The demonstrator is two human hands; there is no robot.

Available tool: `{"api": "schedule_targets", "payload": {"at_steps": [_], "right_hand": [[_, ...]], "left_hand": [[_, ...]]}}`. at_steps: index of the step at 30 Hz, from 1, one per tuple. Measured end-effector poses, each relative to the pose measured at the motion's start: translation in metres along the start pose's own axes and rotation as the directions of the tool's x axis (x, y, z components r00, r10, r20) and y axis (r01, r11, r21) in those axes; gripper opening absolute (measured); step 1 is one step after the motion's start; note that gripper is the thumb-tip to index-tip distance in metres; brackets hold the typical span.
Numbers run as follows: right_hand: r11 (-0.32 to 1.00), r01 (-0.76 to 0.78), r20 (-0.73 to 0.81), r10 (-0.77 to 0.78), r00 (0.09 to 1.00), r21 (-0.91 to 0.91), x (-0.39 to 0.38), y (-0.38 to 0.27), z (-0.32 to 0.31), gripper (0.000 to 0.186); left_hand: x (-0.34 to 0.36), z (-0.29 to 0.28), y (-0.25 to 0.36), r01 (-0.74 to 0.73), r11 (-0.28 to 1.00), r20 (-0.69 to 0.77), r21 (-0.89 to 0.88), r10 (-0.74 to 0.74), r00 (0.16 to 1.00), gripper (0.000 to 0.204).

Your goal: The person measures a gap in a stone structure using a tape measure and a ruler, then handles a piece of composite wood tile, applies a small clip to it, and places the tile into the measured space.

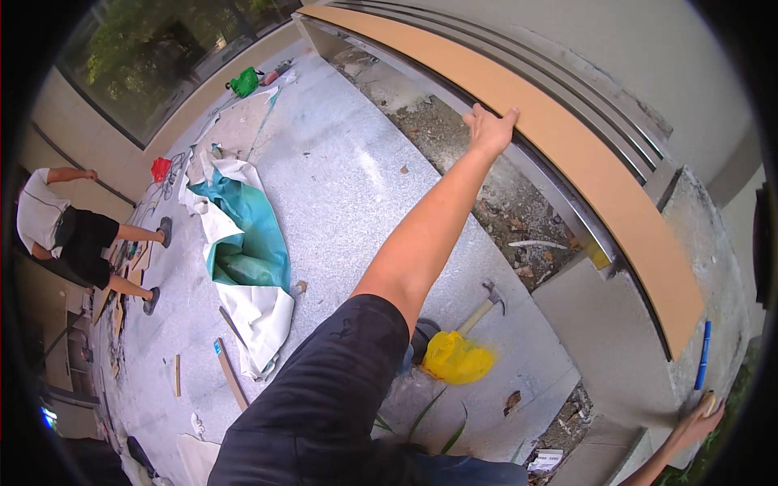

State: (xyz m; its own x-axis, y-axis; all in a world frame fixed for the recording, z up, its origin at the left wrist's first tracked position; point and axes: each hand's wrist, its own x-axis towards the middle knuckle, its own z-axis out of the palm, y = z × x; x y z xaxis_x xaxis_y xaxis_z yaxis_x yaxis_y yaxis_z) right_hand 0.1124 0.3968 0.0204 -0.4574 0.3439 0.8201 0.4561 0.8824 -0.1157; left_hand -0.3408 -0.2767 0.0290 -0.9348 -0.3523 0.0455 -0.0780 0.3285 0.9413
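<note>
A long orange-tan board (519, 121) with a dark front edge lies along a ledge, running from the top middle down to the right. My left hand (491, 132) is at its front edge, thumb and fingers closed over that edge. At the lower right, my right hand (698, 421) is beside the concrete ledge. Its fingers are closed around a small tan thing, too small to name. A blue marker pen (703, 355) lies on the concrete just beyond that hand, near the board's end.
Below the board runs a trough of dirt and rubble (519, 211). On the grey floor lie a hammer (484, 311), a yellow plastic bag (458, 358), a crumpled white-and-teal sheet (247, 235) and wood strips (231, 374). Another person (81, 227) stands at the far left. A green bag (243, 82) sits farther back.
</note>
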Motion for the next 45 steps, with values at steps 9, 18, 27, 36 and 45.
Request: {"api": "schedule_targets", "payload": {"at_steps": [9, 18, 27, 36, 45], "right_hand": [[0.873, 0.166, 0.502, -0.408, 0.763, 0.458, 0.065, -0.291, 0.019, 0.064], [0.906, 0.048, 0.730, -0.369, 0.575, 0.420, 0.056, -0.353, 0.031, 0.068], [0.782, 0.322, 0.636, -0.622, 0.456, 0.534, 0.034, -0.364, -0.031, 0.084], [0.841, 0.261, 0.654, -0.535, 0.534, 0.474, 0.016, -0.334, -0.038, 0.099], [0.859, 0.289, 0.645, -0.509, 0.570, 0.422, 0.022, -0.286, -0.041, 0.097]], "left_hand": [[0.000, -0.010, -0.007, -0.019, 0.995, -0.014, -0.102, 0.017, 1.000, 0.107], [0.015, -0.012, -0.022, -0.095, 0.986, -0.120, -0.135, 0.079, 0.990, 0.089], [0.050, -0.053, -0.042, -0.042, 0.917, -0.214, -0.398, -0.049, 0.976, 0.063], [0.055, -0.049, -0.056, -0.063, 0.918, -0.181, -0.392, -0.009, 0.983, 0.059], [0.020, -0.027, -0.028, 0.024, 0.906, -0.017, -0.422, -0.035, 0.999, 0.063]]}}
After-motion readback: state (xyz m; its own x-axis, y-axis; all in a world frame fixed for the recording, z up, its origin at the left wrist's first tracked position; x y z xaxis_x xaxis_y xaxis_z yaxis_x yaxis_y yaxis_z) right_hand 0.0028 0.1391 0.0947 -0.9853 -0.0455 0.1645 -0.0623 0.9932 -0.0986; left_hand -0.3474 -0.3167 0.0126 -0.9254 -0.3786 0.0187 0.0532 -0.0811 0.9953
